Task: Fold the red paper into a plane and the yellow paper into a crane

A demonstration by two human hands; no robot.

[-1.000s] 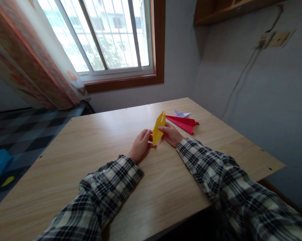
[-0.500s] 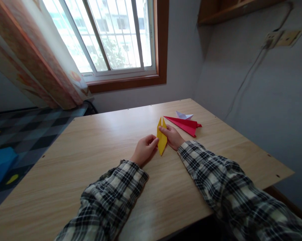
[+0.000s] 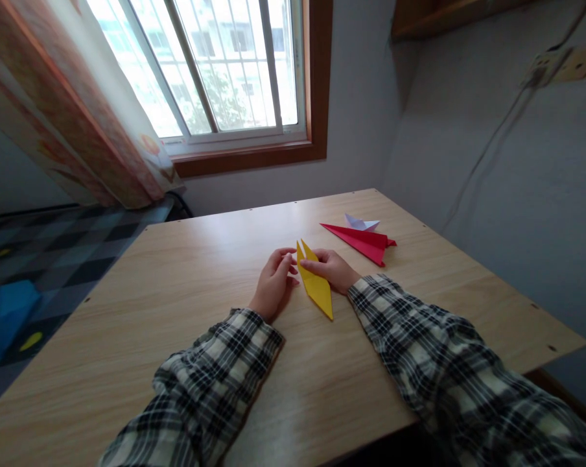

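A yellow folded paper [image 3: 317, 287], a slim diamond with two points split at its far end, is tilted above the table with its lower tip toward me. My right hand [image 3: 336, 269] grips it from the right, thumb across its front near the split; the fingers behind it are hidden. Just left of the paper is my left hand [image 3: 273, 279], its fingers parted and curved. Those fingertips come close to the paper's left edge; whether they touch it I cannot tell.
Beyond my right hand, a red paper plane [image 3: 363, 243] lies on the wooden table [image 3: 200, 279], with a white paper boat [image 3: 362, 224] behind it. A blue object [image 3: 11, 311] rests on checked cloth at the left. A window [image 3: 225, 71] and walls stand behind the table.
The yellow paper has turned, its top leaning left and its lower tip swinging right toward me. My left hand has let go of its edge and spread its fingers.
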